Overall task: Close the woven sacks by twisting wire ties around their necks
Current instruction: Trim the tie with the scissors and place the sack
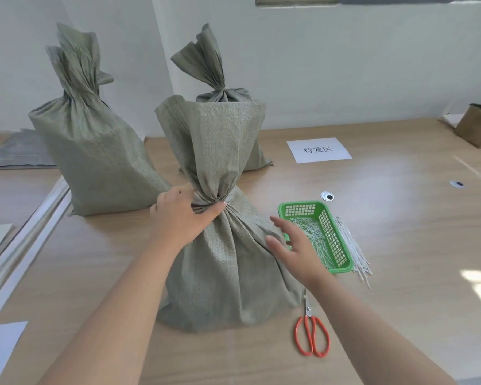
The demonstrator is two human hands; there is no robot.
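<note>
A grey-green woven sack [228, 268] stands on the wooden table right in front of me. Its neck is bunched tight, and its top flares open above the pinch. My left hand [182, 215] is shut around that gathered neck. My right hand [292, 245] hovers with fingers spread between the sack's right shoulder and a green plastic basket [336, 237]. The basket holds several short white wire ties [310, 232]. More white ties [353, 248] lie in a bundle on the table just right of the basket. No tie is visible on this sack's neck.
Two more woven sacks with gathered necks stand behind: one at the left [95, 151], one partly hidden at the back [222, 87]. Orange-handled scissors [311, 334] lie at the front right. A white paper label [318, 150] and a cardboard box [478, 126] sit farther right.
</note>
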